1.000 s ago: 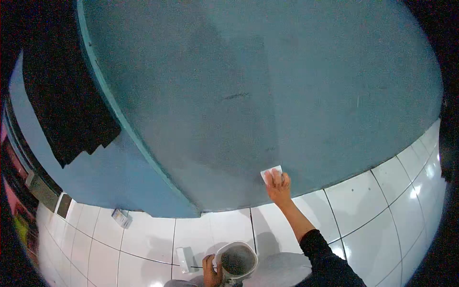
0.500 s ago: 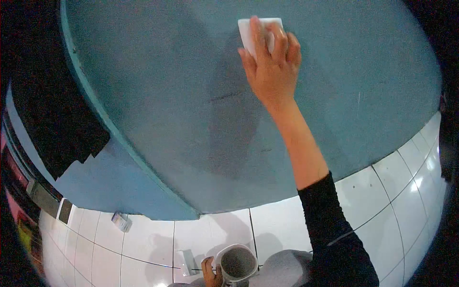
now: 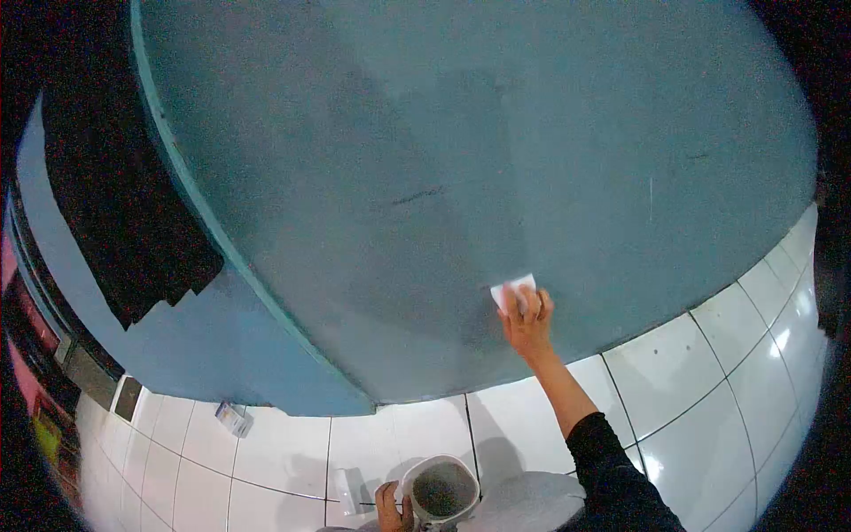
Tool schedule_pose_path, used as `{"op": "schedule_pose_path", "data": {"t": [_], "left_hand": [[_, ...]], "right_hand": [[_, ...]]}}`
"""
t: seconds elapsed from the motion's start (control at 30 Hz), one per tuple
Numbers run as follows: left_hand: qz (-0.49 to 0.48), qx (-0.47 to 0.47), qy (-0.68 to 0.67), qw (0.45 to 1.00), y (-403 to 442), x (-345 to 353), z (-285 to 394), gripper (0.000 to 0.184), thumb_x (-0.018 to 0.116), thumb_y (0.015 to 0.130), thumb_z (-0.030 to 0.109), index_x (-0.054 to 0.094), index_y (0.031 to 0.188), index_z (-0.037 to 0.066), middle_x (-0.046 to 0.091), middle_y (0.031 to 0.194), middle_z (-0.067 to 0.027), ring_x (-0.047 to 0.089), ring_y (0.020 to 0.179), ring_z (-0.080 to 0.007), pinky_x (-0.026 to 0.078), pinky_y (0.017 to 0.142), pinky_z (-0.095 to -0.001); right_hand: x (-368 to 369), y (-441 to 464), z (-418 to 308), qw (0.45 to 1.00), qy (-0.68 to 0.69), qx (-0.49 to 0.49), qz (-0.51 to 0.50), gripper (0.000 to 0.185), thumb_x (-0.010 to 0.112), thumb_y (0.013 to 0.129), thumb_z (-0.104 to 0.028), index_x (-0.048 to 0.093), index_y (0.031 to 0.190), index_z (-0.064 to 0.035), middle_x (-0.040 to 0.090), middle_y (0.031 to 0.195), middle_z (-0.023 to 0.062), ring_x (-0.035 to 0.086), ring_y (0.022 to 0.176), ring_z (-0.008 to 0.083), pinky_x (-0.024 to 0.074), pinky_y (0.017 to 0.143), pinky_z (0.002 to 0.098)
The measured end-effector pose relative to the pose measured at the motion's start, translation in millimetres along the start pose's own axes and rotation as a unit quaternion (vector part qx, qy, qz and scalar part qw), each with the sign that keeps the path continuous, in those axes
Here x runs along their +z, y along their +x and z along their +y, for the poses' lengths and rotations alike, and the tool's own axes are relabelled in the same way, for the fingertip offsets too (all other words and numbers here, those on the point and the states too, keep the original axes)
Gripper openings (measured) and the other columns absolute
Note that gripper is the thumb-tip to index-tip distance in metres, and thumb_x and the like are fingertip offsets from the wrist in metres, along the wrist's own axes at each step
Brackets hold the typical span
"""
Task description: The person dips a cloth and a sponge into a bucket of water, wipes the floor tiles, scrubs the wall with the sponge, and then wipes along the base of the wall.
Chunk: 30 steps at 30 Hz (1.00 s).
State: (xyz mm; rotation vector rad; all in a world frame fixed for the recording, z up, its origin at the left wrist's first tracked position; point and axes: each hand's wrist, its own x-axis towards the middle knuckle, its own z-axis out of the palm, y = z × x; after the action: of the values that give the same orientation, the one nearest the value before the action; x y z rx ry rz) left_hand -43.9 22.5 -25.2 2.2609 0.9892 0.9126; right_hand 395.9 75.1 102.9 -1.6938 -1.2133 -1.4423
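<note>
My right hand [image 3: 529,330] presses a white sponge [image 3: 517,289] flat against the lower part of a blue-grey wall [image 3: 355,222], fingers bent over it. A darker, damp-looking strip runs up the wall above the sponge. At the bottom of the view, my left hand [image 3: 390,509] curls its fingers at the left side of a white bucket [image 3: 470,467]. Grey, cloudy-looking contents show inside the bucket. Just left of that hand, a white block-like object [image 3: 351,487] stands on the floor.
White glossy floor tiles [image 3: 541,412] run along the wall's foot. A small box [image 3: 233,419] lies by the wall corner at left. Dark cloth [image 3: 133,204] hangs on the left. My grey-clothed knee [image 3: 536,501] is beside the bucket.
My right hand has moved the sponge from high on the wall down to near its foot. My left hand stays by the bucket. The view has shifted slightly.
</note>
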Motion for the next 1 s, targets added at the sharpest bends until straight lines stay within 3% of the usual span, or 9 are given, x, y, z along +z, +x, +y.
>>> {"op": "schedule_pose_path", "data": {"t": [0.17, 0.3, 0.43, 0.57, 0.67, 0.77, 0.9, 0.93, 1.0], "left_hand": [[-0.01, 0.057, 0.028, 0.998, 2, -2, 11, 0.04, 0.046, 0.093, 0.026, 0.042, 0.123, -0.001, 0.04, 0.124, -0.0217, 0.041, 0.113, -0.0374, 0.041, 0.089, -0.0415], [-0.014, -0.013, 0.004, 1.0, 5, 4, 15, 0.042, 0.047, 0.093, 0.026, 0.041, 0.124, -0.001, 0.04, 0.125, -0.0217, 0.041, 0.115, -0.0369, 0.042, 0.088, -0.0404], [-0.01, -0.028, -0.008, 1.0, 8, 5, 11, 0.042, 0.046, 0.093, 0.028, 0.041, 0.125, 0.0, 0.04, 0.125, -0.0209, 0.042, 0.114, -0.0357, 0.043, 0.088, -0.04], [-0.006, 0.014, 0.007, 1.0, 13, 1, 14, 0.042, 0.046, 0.093, 0.027, 0.042, 0.124, 0.0, 0.04, 0.125, -0.0209, 0.042, 0.113, -0.0355, 0.043, 0.087, -0.0396], [-0.007, -0.031, -0.009, 0.999, 6, 0, 12, 0.042, 0.047, 0.093, 0.028, 0.042, 0.124, 0.0, 0.04, 0.125, -0.0211, 0.043, 0.113, -0.0352, 0.043, 0.086, -0.0393], [0.006, -0.025, -0.036, 0.999, 5, -6, 17, 0.045, 0.046, 0.093, 0.031, 0.042, 0.124, 0.0, 0.04, 0.124, -0.0211, 0.042, 0.114, -0.0357, 0.042, 0.087, -0.0406], [-0.015, -0.044, -0.027, 0.999, -2, -13, 15, 0.047, 0.045, 0.093, 0.034, 0.041, 0.125, 0.0, 0.04, 0.125, -0.021, 0.04, 0.115, -0.0366, 0.041, 0.089, -0.0424], [-0.024, -0.073, -0.034, 0.996, -4, -12, 15, 0.047, 0.045, 0.093, 0.034, 0.04, 0.125, 0.0, 0.039, 0.125, -0.0209, 0.04, 0.116, -0.0367, 0.04, 0.09, -0.0429], [-0.035, -0.077, -0.03, 0.996, -5, -11, 11, 0.048, 0.045, 0.093, 0.034, 0.04, 0.126, 0.0, 0.039, 0.126, -0.021, 0.039, 0.116, -0.0366, 0.04, 0.09, -0.043]], "right_hand": [[-28, 212, 28, 0.985, -0.051, 0.024, 0.164, 0.045, 0.045, 0.09, -0.025, 0.042, 0.132, -0.0093, 0.039, 0.121, 0.0168, 0.037, 0.113, 0.0322, 0.0282, 0.097, 0.048], [-54, 322, 48, 0.971, -0.065, 0.034, 0.229, 0.045, 0.047, 0.089, -0.026, 0.043, 0.132, -0.0148, 0.042, 0.116, 0.0144, 0.041, 0.103, 0.0328, 0.0336, 0.091, 0.0452], [-53, 293, 47, 0.978, -0.047, 0.015, 0.201, 0.044, 0.047, 0.088, -0.025, 0.044, 0.131, -0.0134, 0.042, 0.114, 0.014, 0.041, 0.101, 0.0333, 0.0345, 0.09, 0.0455], [-41, 184, 34, 0.994, -0.039, 0.034, 0.092, 0.043, 0.046, 0.088, -0.023, 0.046, 0.129, -0.0081, 0.041, 0.114, 0.0159, 0.039, 0.106, 0.0347, 0.0316, 0.094, 0.0475], [-33, 87, 24, 0.999, -0.03, 0.04, -0.006, 0.045, 0.049, 0.087, -0.024, 0.046, 0.128, -0.0073, 0.038, 0.119, 0.016, 0.038, 0.108, 0.0346, 0.0304, 0.096, 0.0497], [-21, -12, 16, 0.999, -0.041, 0.02, -0.028, 0.046, 0.056, 0.084, -0.026, 0.048, 0.125, -0.0061, 0.036, 0.12, 0.0162, 0.037, 0.111, 0.0331, 0.0317, 0.095, 0.0486], [-16, -15, 24, 0.999, -0.04, 0.007, -0.005, 0.046, 0.058, 0.083, -0.025, 0.048, 0.123, -0.0057, 0.037, 0.12, 0.0171, 0.036, 0.113, 0.0318, 0.0324, 0.095, 0.0477], [-8, -1, 31, 0.999, -0.047, 0.022, -0.005, 0.056, 0.066, 0.075, -0.025, 0.047, 0.127, -0.0176, 0.036, 0.123, 0.0113, 0.036, 0.11, 0.035, 0.0347, 0.092, 0.0469], [-14, 72, 41, 0.995, -0.062, 0.032, 0.068, 0.056, 0.065, 0.077, -0.026, 0.046, 0.129, -0.0178, 0.035, 0.125, 0.0114, 0.035, 0.111, 0.0368, 0.0337, 0.093, 0.048]]}}
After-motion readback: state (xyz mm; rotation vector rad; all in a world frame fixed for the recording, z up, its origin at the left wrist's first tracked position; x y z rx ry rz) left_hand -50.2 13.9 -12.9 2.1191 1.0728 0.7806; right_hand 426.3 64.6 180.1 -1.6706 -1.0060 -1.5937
